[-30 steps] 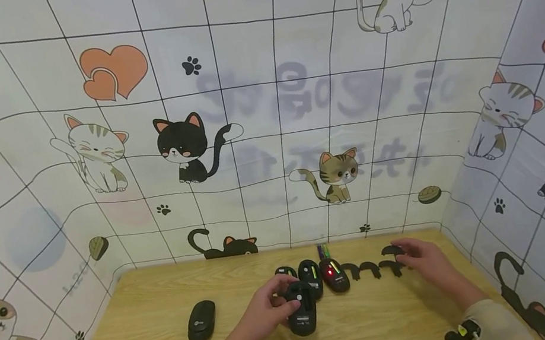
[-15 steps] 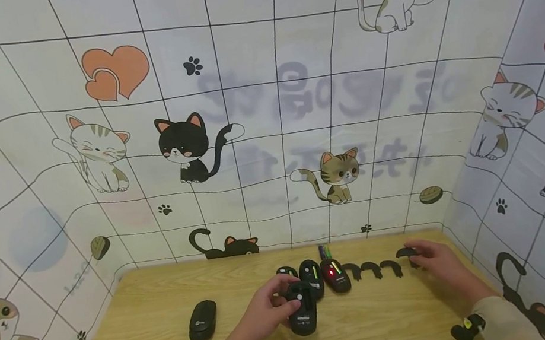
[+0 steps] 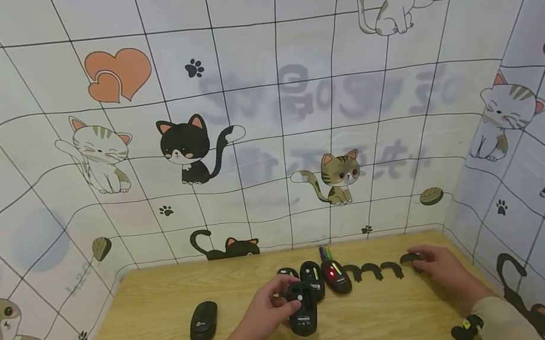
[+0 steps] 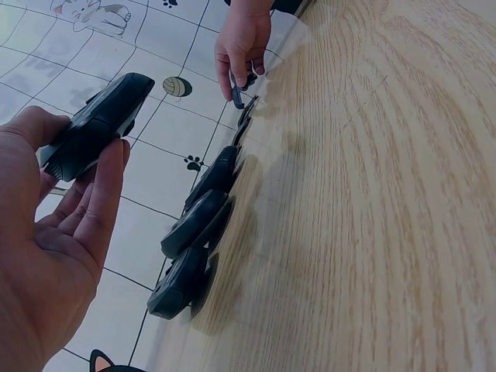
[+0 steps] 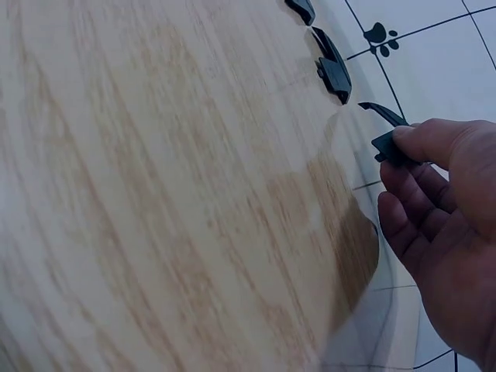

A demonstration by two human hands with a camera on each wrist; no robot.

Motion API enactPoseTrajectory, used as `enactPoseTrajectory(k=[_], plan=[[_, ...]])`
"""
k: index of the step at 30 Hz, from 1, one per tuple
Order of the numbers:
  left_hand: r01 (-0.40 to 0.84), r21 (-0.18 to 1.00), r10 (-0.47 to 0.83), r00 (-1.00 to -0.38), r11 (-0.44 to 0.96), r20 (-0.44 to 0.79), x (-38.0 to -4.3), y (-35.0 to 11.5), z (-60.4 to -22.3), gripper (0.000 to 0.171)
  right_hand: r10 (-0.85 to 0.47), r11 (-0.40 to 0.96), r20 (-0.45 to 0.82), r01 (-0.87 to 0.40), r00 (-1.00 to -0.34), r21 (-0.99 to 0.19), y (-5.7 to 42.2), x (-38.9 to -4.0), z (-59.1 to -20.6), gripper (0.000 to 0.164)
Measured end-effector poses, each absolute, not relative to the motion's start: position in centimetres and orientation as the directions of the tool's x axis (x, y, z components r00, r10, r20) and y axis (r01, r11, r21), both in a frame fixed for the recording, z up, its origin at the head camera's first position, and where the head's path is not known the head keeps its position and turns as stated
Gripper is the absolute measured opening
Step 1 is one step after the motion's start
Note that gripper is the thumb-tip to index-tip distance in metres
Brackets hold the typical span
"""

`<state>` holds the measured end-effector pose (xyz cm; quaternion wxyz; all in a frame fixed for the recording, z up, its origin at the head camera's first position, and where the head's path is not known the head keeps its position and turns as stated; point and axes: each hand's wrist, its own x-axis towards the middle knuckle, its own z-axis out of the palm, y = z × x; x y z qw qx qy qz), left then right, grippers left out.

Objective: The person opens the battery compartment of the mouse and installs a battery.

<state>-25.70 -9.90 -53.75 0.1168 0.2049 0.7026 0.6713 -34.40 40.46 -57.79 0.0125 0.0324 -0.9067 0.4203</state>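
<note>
My left hand (image 3: 269, 306) holds a black computer mouse (image 3: 304, 320) underside up over the table, its battery bay uncovered. In the left wrist view, thumb and fingers (image 4: 108, 186) grip that mouse's sides. At the right, my right hand (image 3: 439, 267) pinches a black battery cover (image 5: 389, 141) between thumb and fingers, at the end of a row of similar covers (image 3: 372, 270). Beside that row, several mice lie underside up, among them one with a red light (image 3: 336, 279) and a middle one (image 3: 312, 279); yellow-green strips show in their bays.
Another black mouse (image 3: 203, 322) lies top side up on the left of the wooden table (image 3: 140, 318). Slim coloured sticks (image 3: 325, 253) stand out behind the red-lit mouse. A cat-print curtain (image 3: 256, 136) encloses the back and sides.
My right hand has moved right and slightly towards me with the battery cover, from above the row to its right end. The left hand and its mouse stay in place.
</note>
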Motion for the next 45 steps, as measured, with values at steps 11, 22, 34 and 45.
enactPoseTrajectory(k=[11, 22, 34, 45], plan=[[0.127, 0.992, 0.448, -0.888, 0.019, 0.105, -25.6, -9.9, -53.8, 0.04, -0.073, 0.69, 0.075, -0.105, -0.994, -0.716, 40.8, -34.5, -58.5, 0.037], [0.132, 0.991, 0.446, -0.888, 0.02, 0.11, -25.6, -9.9, -53.8, 0.04, -0.102, 0.752, 0.103, -0.145, -0.989, -0.643, 40.9, -34.6, -58.9, 0.035], [0.135, 0.99, 0.436, -0.894, 0.032, 0.108, -25.7, -9.8, -53.7, 0.041, -0.098, 0.768, 0.094, -0.135, -0.991, -0.626, 40.9, -34.9, -58.8, 0.032], [0.133, 0.99, 0.438, -0.893, 0.033, 0.106, -25.6, -9.7, -53.5, 0.041, -0.079, 0.765, 0.086, -0.116, -0.993, -0.634, 41.0, -34.9, -58.8, 0.031]])
